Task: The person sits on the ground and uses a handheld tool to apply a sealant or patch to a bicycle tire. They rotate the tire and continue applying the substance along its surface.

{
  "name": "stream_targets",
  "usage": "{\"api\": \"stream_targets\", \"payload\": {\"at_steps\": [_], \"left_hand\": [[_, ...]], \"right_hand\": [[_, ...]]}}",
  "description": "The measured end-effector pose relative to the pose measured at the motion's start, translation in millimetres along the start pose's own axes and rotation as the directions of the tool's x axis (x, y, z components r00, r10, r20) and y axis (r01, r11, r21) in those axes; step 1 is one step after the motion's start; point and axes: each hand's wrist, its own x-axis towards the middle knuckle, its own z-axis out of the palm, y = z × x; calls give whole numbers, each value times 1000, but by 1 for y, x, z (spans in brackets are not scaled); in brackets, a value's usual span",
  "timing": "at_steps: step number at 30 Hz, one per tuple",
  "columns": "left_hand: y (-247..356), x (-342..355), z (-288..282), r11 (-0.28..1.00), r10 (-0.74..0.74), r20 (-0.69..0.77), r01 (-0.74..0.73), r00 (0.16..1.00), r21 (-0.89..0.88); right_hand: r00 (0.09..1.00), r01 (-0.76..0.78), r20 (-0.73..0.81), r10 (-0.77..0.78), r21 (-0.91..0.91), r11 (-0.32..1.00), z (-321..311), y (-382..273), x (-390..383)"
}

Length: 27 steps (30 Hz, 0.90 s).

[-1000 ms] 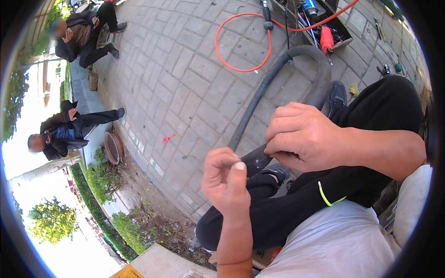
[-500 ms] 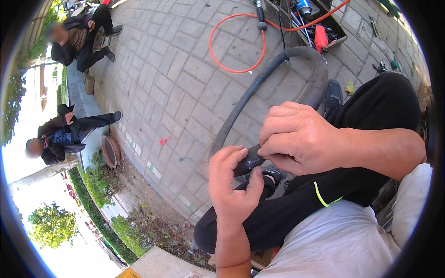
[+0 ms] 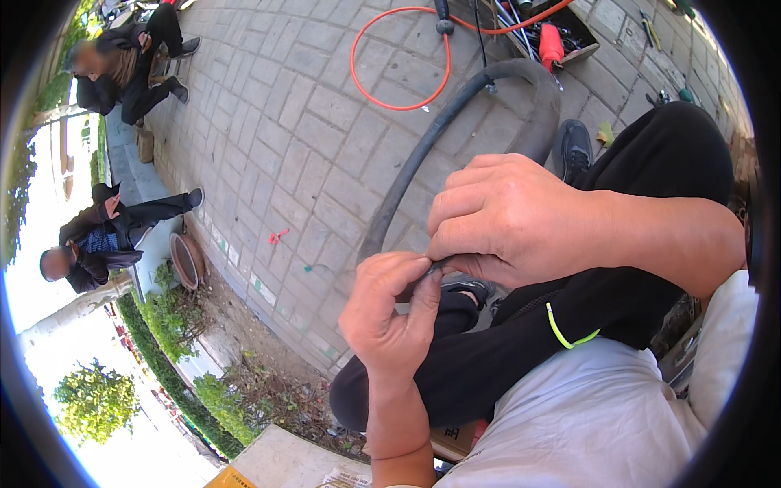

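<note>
A black rubber inner tube [image 3: 407, 167] lies in a loop over the paving in front of me, and its near part comes up into my hands. My left hand [image 3: 386, 317] pinches the tube between thumb and fingers. Close against it, my right hand [image 3: 508, 224] is closed on the same stretch of rubber, knuckles up. The fingertips of both hands nearly meet, and little of the gripped rubber shows between them. At the far side of the loop, a thin black hose [image 3: 482, 45] runs down to the tube.
An orange hose [image 3: 353, 61] coils on the paving beyond the tube. At the far right stands an open toolbox [image 3: 582, 54] with a red bottle [image 3: 551, 42] at it. Pliers [image 3: 650, 29] lie farther right. Two people sit at the left, near a round planter [image 3: 187, 260].
Both hands have shifted slightly left and up in the view. The dark rubber that showed between them is now mostly covered by closer fingers. The whole scene has shifted a little.
</note>
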Motion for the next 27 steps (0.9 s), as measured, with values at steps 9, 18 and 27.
{"api": "stream_targets", "payload": {"at_steps": [9,18,27], "left_hand": [[7,0,-3,996,-58,77,63,995,-62],[12,1,8,992,-114,39,112,993,49],[11,-7,8,997,-64,46,62,997,37]], "right_hand": [[1000,-6,-15,7,74,997,10,1,-4],[997,-63,32,63,-2,998,17,-5,-10],[997,-76,35,75,25,997,18,-11,-13]]}}
